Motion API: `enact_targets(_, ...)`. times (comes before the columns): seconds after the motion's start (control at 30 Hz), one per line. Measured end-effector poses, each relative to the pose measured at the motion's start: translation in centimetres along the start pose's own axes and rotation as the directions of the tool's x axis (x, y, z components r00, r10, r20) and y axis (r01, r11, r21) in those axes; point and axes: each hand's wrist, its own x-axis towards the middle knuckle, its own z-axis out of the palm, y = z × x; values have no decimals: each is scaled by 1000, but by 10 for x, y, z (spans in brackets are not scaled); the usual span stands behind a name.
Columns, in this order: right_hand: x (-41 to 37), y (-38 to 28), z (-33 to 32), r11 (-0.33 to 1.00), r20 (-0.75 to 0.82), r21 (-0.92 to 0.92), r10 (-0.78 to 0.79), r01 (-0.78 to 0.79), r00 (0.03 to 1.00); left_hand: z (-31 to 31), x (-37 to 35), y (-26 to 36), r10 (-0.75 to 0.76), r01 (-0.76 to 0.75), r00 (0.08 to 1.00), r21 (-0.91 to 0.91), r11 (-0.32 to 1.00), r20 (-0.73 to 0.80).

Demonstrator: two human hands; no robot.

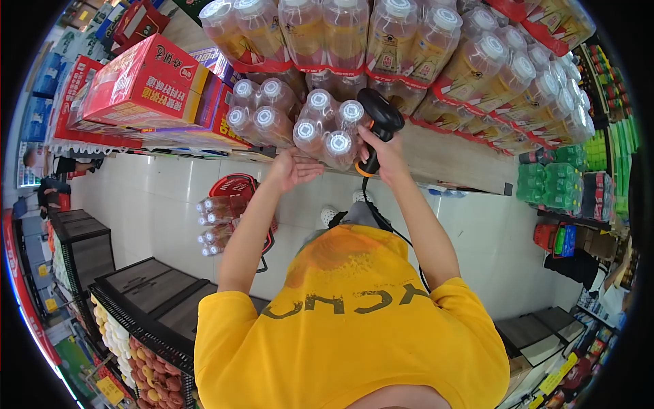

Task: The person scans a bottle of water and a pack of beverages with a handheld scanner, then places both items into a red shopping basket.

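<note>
My right hand [385,155] is wrapped around the handle of a black and orange barcode scanner [381,112], its cord hanging down along my shirt. The scanner head is beside a shrink-wrapped pack of bottles [320,129] with white caps. My left hand [294,170] is palm up with its fingers stretched out, right at the lower left of that pack. A second small bottle pack [262,112] stands just to the left, on the same wooden display platform [449,153].
Stacked bottle packs [402,34] rise behind. Red cartons [136,85] stand at the left. A red shopping basket [235,184] with bottle packs [216,223] is on the floor. Dark display stands [153,290] and produce [153,371] are at lower left; green bottle packs [552,180] at right.
</note>
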Motion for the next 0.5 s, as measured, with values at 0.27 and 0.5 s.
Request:
enact_targets(0.27, 15, 85, -31, 945, -422, 324, 186, -44, 887, 23, -14, -16, 57, 33, 942, -260, 965, 331)
enact_targets(0.5, 25, 75, -22, 799, -183, 571, 346, -187, 920, 22, -8, -22, 100, 36, 944, -399, 916, 313)
